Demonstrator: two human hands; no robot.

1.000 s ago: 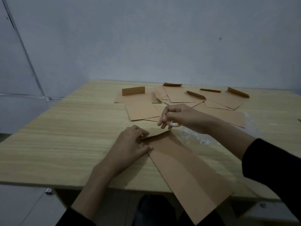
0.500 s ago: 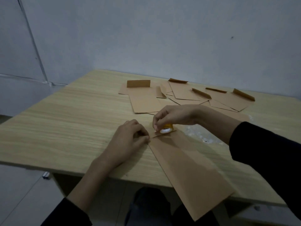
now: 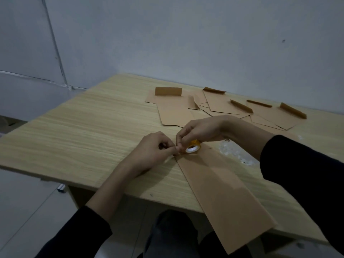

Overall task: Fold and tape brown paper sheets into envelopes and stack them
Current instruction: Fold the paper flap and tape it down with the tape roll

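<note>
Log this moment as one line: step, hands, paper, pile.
taping; left hand: pinches at paper corner, hold unclear; right hand: holds tape roll on paper; paper: folded, overhangs table edge; envelopes: spread behind

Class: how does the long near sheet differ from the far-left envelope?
The sheet is longer and overhangs the table; the envelope is shorter, wholly on it. The sheet lies flat; the envelope's flap stands up. Both are brown paper.

Light wood-grain table [image 3: 93, 131]. Pale wall [image 3: 186, 34] behind it, thin conduit [image 3: 54, 43] on the wall left of the table. Whitish scuffed patch [image 3: 234, 153] on the tabletop's right part. Pale floor [image 3: 24, 211] below the table's near-left edge.
</note>
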